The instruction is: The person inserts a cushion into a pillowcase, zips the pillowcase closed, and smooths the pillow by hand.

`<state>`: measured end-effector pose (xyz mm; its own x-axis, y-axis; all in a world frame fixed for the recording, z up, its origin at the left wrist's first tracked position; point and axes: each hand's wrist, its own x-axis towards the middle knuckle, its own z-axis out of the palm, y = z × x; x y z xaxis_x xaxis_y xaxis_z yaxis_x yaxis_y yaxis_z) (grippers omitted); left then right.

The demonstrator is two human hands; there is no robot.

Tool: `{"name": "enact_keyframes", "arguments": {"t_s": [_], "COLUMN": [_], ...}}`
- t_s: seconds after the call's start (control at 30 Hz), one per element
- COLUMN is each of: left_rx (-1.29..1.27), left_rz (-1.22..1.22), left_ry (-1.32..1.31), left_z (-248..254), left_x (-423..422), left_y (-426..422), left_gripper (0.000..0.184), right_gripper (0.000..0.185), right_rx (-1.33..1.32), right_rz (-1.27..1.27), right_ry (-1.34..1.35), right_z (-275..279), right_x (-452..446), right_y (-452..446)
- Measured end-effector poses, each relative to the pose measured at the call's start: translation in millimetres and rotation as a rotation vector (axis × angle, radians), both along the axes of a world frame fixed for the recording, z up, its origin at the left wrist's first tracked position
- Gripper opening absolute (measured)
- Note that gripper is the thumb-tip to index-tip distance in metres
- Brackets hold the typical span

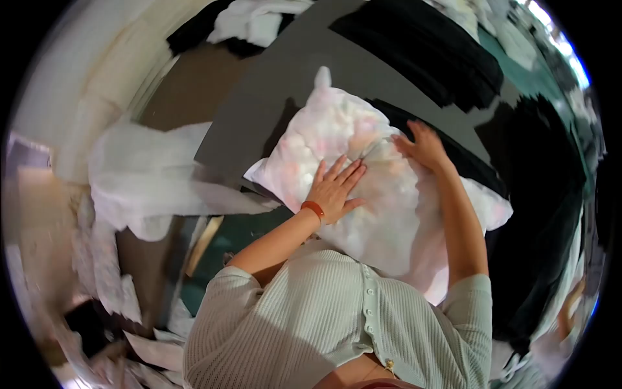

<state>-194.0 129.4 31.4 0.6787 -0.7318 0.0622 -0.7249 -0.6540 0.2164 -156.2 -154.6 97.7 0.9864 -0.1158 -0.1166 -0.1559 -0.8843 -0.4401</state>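
A plump white pillow [389, 214] with faint pink and orange patches showing lies against my front, over the grey table [259, 97]. One pointed corner sticks up at its far end. My left hand [334, 194], below an orange-red wristband [313, 209], rests palm down on its middle with fingers spread. On the upper right side of the pillow is my right hand [424, 146], fingers apart and slightly blurred; whether its palm presses on the fabric I cannot tell. Folded black cloth [463, 152] runs along the pillow's right edge, partly hidden by my right forearm.
A stack of black cloth [421, 52] lies at the far side of the table. A bigger black pile [538, 214] stands on the right. To the left hangs thin white material [146, 178]. White and black fabric [249, 23] sits at the back left.
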Motion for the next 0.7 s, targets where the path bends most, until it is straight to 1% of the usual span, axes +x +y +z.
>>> {"name": "enact_keyframes", "arguments": {"t_s": [0.03, 0.1, 0.13, 0.17, 0.2, 0.23, 0.27, 0.3, 0.37, 0.4, 0.43, 0.47, 0.5, 0.53, 0.57, 0.6, 0.63, 0.67, 0.7], "left_rx": [-0.018, -0.098, -0.207, -0.228, -0.367, -0.505, -0.552, -0.568, -0.395, -0.395, -0.412, -0.395, -0.374, -0.379, -0.379, -0.49, -0.598, -0.67, -0.673], "left_rz": [0.041, 0.017, 0.019, 0.046, 0.027, 0.008, 0.018, 0.039, 0.145, 0.166, 0.176, 0.202, 0.223, 0.258, 0.256, 0.254, 0.254, 0.251, 0.254], "left_ry": [-0.002, -0.026, 0.013, 0.009, 0.042, 0.067, 0.032, 0.05, -0.019, 0.061, 0.048, 0.06, 0.079, 0.101, 0.119, 0.105, 0.099, 0.028, 0.029], "left_z": [1.1, 6.0, 7.9, 10.6, 17.7, 27.8, 44.5, 39.5, 20.2, -8.9, -15.3, -19.7, -22.7, -9.1, -2.5, 2.7, 13.5, 27.3, 27.4], "left_x": [3.4, 6.6, 11.9, 13.0, 10.1, 9.9, 9.6, 11.5, 22.7, 27.1, 26.8, 24.3, 25.3, 21.9, 23.4, 32.7, 39.0, 46.7, 58.7], "left_y": [-2.1, 8.6, 10.8, 14.3, 18.9, 21.9, 28.4, 34.8, 42.6, 46.2, 50.1, 52.6, 52.3, 52.5, 51.4, 49.9, 47.8, 40.4, 32.8], "left_gripper": [0.073, 0.072, 0.071, 0.071, 0.071, 0.071, 0.07, 0.07, 0.067, 0.066, 0.066, 0.066, 0.065, 0.062, 0.062, 0.06, 0.058, 0.057, 0.057], "right_gripper": [0.084, 0.087, 0.074, 0.067, 0.057, 0.048, 0.044, 0.038, 0.034, 0.033, 0.032, 0.03, 0.033, 0.038, 0.043, 0.053, 0.065, 0.067, 0.07], "right_rx": [0.245, 0.094, -0.005, 0.121, 0.342, 0.402, 0.549, 0.645, 0.082, 0.022, -0.037, 0.026, -0.053, -0.12, -0.015, 0.094, -0.241, -0.175, -0.114], "right_rz": [-0.017, 0.056, 0.102, 0.171, 0.197, 0.145, 0.063, 0.125, 0.021, 0.046, 0.072, 0.116, 0.213, 0.288, 0.342, 0.351, 0.523, 0.532, 0.543], "right_ry": [0.321, 0.175, 0.337, 0.139, 0.184, 0.056, 0.124, -0.042, 0.131, -0.031, -0.197, -0.374, -0.358, -0.429, -0.407, -0.264, -0.222, -0.14, -0.067], "right_z": [-1.7, -29.8, -8.8, -20.4, -8.6, 3.1, -9.2, -3.7, -23.5, -32.5, -39.6, -44.6, -1.6, 20.1, 28.6, 29.1, 19.7, 10.6, 4.3], "right_x": [20.7, 35.5, 40.0, 35.6, 31.1, 22.4, 28.3, 23.1, 38.7, 38.1, 33.8, 35.8, 28.7, 22.1, 21.7, 14.9, 14.9, 13.8, 15.2], "right_y": [9.1, 20.0, 27.4, 15.0, 10.1, 9.3, -14.2, -14.8, -63.3, -64.4, -65.0, -58.2, -13.4, 19.8, 41.9, 65.1, 73.4, 81.8, 89.3]}}
